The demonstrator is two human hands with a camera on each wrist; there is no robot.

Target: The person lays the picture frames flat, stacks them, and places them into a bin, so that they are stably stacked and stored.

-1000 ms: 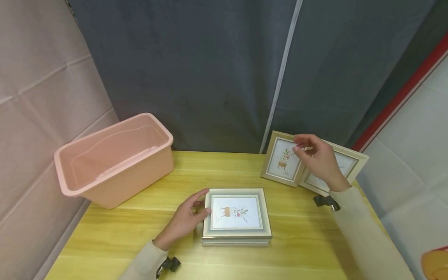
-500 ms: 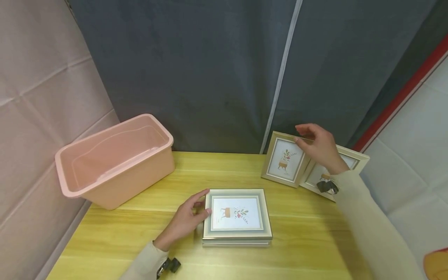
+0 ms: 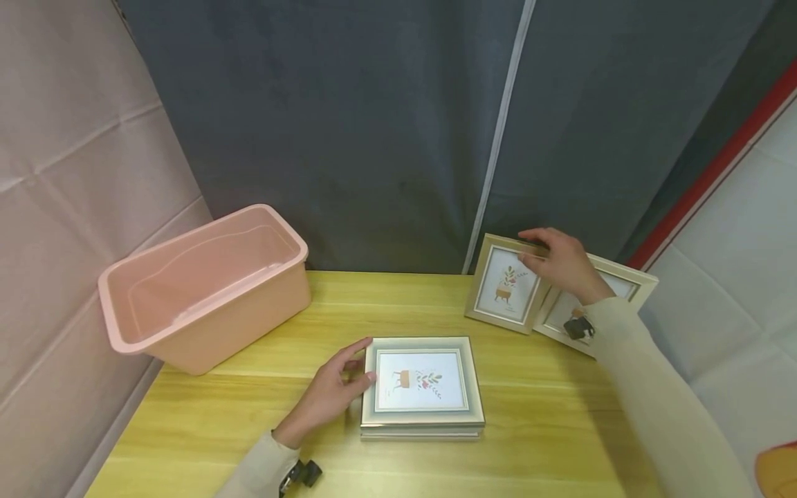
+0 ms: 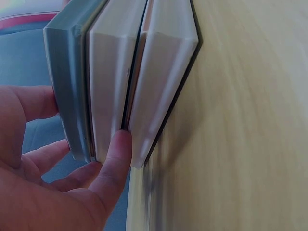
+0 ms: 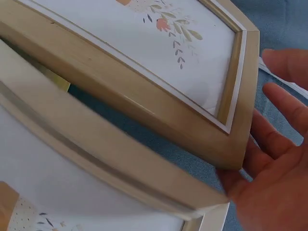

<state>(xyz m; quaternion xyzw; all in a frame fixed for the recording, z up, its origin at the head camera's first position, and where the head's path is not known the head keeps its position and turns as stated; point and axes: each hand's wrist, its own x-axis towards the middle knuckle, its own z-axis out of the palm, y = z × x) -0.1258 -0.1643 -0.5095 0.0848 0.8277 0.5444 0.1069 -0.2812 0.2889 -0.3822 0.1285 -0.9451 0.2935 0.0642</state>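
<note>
In the head view a stack of picture frames lies flat near the front. Its top frame point(image 3: 420, 416) has a pale rim and a flower-pot print facing up. My left hand point(image 3: 330, 391) rests fingertips and thumb against the stack's left side. The left wrist view shows a blue-grey frame point(image 4: 70, 91) and two white frames point(image 4: 110, 62) pressed together beside those fingers. At the back right stands a tan picture frame point(image 3: 506, 285); my right hand point(image 3: 563, 266) is at its upper right corner, with some fingers passing behind that corner in the right wrist view.
A second, cream picture frame point(image 3: 641, 292) leans beside the tan one, partly hidden by my right hand and sleeve. A pink plastic bin point(image 3: 230, 315) stands at the back left of the wooden table point(image 3: 311, 477). A dark curtain point(image 3: 349, 138) closes off the back.
My right hand rose above the tan frame's corner, then came back down and left onto it. The left hand and the stack have stayed put.
</note>
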